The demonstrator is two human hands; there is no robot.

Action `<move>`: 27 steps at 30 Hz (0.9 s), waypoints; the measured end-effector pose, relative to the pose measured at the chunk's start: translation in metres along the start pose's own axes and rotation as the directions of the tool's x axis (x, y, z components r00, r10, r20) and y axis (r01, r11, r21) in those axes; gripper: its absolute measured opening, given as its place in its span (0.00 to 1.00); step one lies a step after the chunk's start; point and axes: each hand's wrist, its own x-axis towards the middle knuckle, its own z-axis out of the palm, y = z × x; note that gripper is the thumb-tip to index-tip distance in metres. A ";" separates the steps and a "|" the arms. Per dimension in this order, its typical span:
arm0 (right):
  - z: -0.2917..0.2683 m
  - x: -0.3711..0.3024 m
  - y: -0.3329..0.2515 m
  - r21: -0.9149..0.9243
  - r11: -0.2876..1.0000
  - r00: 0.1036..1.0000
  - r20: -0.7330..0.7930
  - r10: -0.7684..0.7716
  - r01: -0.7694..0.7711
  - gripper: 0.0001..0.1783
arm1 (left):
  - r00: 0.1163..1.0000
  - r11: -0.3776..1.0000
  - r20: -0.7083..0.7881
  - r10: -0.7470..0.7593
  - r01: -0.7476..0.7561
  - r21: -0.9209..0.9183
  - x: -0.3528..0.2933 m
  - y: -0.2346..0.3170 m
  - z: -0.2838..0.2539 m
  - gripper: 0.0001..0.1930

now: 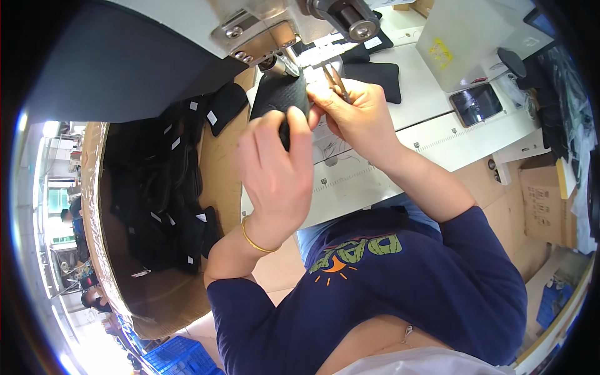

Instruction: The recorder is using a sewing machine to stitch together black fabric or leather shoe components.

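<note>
"So, where was the blk fabric (274,95)?"
"Under the machine head (265,44); L hand (278,165) gripped its near end."
"R hand (365,119)?"
"Was closed round a sm. metal tool (343,91), beside the fabric's edge."

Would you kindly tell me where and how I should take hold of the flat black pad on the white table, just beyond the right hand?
I would pinch the black pad by its right edge, coming in from the right. It seems to lie flat with that edge uncovered, while the right hand hides part of its left side.
</note>
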 end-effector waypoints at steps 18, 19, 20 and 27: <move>0.001 0.001 -0.002 0.055 0.998 0.999 -0.027 0.022 -0.021 0.18 | 0.971 0.978 -0.228 0.067 -0.109 -0.177 0.025 -0.006 0.034 0.16; 0.001 0.001 -0.002 0.068 0.997 0.999 -0.033 0.035 -0.033 0.18 | 0.971 0.977 -0.230 0.070 -0.113 -0.181 0.026 -0.006 0.034 0.16; 0.001 0.002 -0.002 0.066 0.997 0.999 -0.040 0.034 -0.031 0.18 | 0.973 0.976 -0.224 0.059 -0.103 -0.191 0.026 -0.005 0.034 0.17; -0.002 0.002 0.008 0.045 0.999 1.000 0.016 -0.012 0.011 0.18 | 0.972 0.972 -0.228 0.063 -0.111 -0.209 0.024 -0.005 0.036 0.18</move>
